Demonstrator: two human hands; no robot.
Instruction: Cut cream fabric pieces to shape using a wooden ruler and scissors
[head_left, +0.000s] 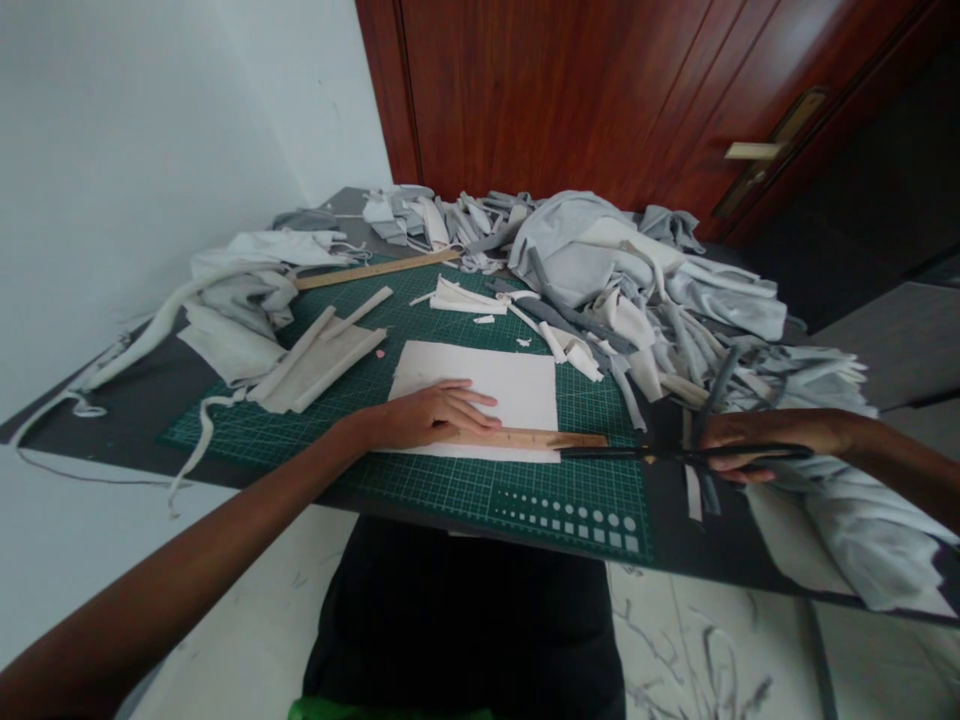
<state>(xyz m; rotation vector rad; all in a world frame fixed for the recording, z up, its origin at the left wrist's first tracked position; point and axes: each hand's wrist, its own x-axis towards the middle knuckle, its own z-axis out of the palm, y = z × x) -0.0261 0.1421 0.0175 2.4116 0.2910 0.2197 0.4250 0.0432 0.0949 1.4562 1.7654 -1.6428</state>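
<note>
My left hand (431,413) lies flat with its fingers stretched out, pressing on a piece of white cloth (517,385) and a wooden ruler (540,438). The ruler runs along the near side of the cloth and sticks out past its right edge. Off to the right, my right hand (739,445) is closed on the handles of black scissors (615,454). Their blades point left, and the tip reaches the right edge of the cloth just below the ruler. Whether the blades are apart is hard to make out.
Under the cloth is a green cutting mat (450,490) on a dark table (667,515). Grey and white fabric scraps (570,245) heap up at the back and right. More scraps (240,320) lie at left, near a second wooden ruler (375,268). Behind stands a door (540,100).
</note>
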